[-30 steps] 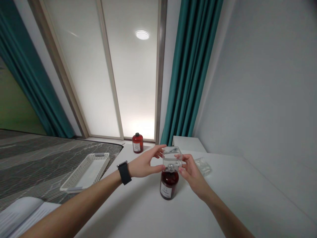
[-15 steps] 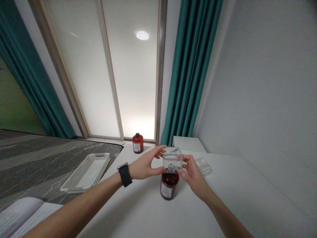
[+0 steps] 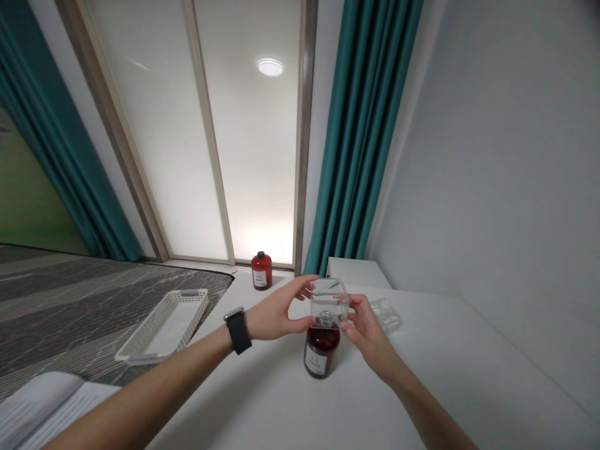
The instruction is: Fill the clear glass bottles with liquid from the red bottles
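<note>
Between my two hands is a clear plastic box [image 3: 329,299], held above a dark red bottle [image 3: 319,344] with a white label. The bottle stands upright on the white table, and its top shows through the box; I cannot tell whether the two touch. My left hand [image 3: 285,310], with a black watch on the wrist, grips the box's left side, thumb at the lower corner and fingers higher up. On the right side, my right hand [image 3: 365,328] has thumb and fingers against the box.
A second red bottle [image 3: 261,272] with a black cap stands at the table's far edge. Crumpled clear plastic [image 3: 386,314] lies right of my hands. Leftward are a white basket [image 3: 124,357] and an open book [image 3: 70,400]. A white box-like unit [image 3: 359,270] stands behind.
The clear box and both hands have shifted very slightly to the right. Both hands keep the same grip, and the bottle stays in place.
</note>
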